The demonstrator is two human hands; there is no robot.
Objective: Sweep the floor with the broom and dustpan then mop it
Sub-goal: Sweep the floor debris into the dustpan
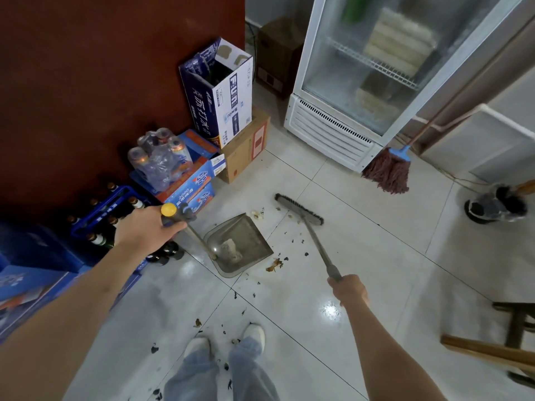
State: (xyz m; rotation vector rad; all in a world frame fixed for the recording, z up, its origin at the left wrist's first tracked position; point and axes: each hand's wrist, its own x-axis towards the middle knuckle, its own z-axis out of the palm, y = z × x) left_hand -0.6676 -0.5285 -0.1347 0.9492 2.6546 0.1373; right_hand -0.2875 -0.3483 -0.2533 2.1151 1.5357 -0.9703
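Observation:
My left hand (147, 228) grips the yellow-capped handle of a grey dustpan (246, 241), which rests on the tiled floor with some pale debris in it. My right hand (348, 290) holds the metal pole of a broom. The broom head (298, 209) lies on the floor just beyond and to the right of the pan's mouth. Dark scraps and brownish bits (275, 266) are scattered on the tiles between the pan and my shoes. A reddish string mop (389, 172) with a blue clamp leans against the fridge at the right.
Cardboard boxes (231, 111), a shrink-wrapped can pack (157, 157) and a blue crate of bottles (107, 215) line the dark red wall at left. A glass-door fridge (362, 96) stands at the back. A wooden stool (509, 342) is at right, a black round object (495, 205) near the mop.

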